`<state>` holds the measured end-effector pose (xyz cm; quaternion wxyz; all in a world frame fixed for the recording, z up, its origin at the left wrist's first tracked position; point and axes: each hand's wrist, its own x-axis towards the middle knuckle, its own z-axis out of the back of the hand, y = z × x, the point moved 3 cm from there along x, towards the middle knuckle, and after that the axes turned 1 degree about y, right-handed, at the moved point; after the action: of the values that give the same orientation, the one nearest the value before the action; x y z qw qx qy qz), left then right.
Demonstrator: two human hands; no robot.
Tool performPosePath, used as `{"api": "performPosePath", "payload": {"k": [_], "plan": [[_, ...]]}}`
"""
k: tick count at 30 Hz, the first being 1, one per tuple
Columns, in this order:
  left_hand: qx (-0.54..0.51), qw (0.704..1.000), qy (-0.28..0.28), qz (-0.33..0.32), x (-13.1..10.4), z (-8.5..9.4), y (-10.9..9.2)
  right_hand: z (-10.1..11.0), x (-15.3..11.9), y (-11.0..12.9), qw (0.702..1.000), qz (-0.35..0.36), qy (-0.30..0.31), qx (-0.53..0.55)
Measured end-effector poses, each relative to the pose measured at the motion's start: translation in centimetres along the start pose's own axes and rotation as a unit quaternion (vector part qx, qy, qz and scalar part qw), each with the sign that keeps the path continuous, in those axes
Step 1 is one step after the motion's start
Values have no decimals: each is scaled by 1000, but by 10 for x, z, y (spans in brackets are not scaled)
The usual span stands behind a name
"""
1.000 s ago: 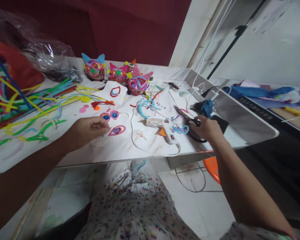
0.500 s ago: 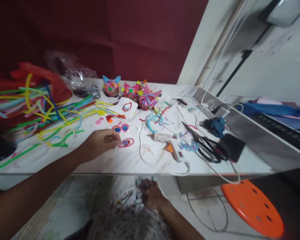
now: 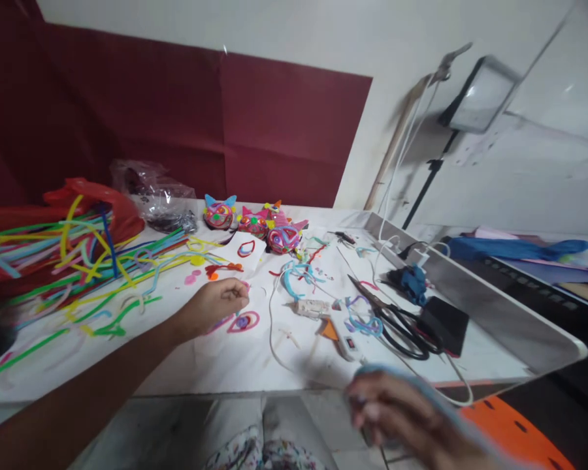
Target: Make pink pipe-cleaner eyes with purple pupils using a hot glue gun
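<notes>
My left hand [image 3: 221, 304] is over the white paper with its fingers pinched together; whatever is in them is too small to make out. Just below its fingertips lies a pink eye-shaped piece [image 3: 244, 321] with a purple centre. The hand covers part of the paper behind it. My right hand [image 3: 396, 408], smeared by motion, is at the table's front edge, fingers curled. A blurred light blue pipe cleaner [image 3: 421, 378] runs along it. A white glue gun [image 3: 345, 336] with an orange trigger lies behind the right hand, near large black scissors [image 3: 402, 323].
Several colourful cat-like figures [image 3: 252, 223] stand at the back. Many pipe cleaners [image 3: 102, 261] spread over the left, by a red bag [image 3: 91, 192]. A white cable [image 3: 273, 333] loops across the middle. A grey raised board [image 3: 494, 303] borders the right side; below is an orange stool [image 3: 514, 431].
My right hand has risen from my lap to the table's front right edge. My left hand has shifted slightly over the eye pieces, hiding one pair. The view has tilted upward.
</notes>
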<state>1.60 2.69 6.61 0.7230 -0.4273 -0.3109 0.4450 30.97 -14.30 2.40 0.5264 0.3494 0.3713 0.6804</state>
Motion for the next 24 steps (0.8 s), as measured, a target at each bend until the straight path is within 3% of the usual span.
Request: {"api": "performPosePath", "payload": {"k": [2,4,6,8,10,12,16,17,20,24], "plan": [[-3,1000,-1,-15,5,-6,-3,48,22,34,999,45,-28,-9],[-11,999,5,-31,8,-10,-5,83,56,54,990,103,-80,-56],[-25,999,15,-31,9,-12,-4,101,98,55,978,121,-107,-129],[-30,999,28,-16,8,-13,-4,106,138,42,959,82,-111,-246],[-22,999,36,1,7,-12,-5,103,168,27,953,60,-106,-278],[-7,999,34,11,6,-13,-7,93,180,19,945,47,-120,-300],[41,998,40,17,6,-22,-15,53,164,28,945,70,-119,-295],[56,997,45,11,6,-26,-18,40,155,34,953,88,-101,-273],[104,992,64,-38,8,-42,-30,4,132,45,990,115,-39,-77],[161,977,59,-124,9,-59,-43,-18,120,40,995,84,-29,53]]}}
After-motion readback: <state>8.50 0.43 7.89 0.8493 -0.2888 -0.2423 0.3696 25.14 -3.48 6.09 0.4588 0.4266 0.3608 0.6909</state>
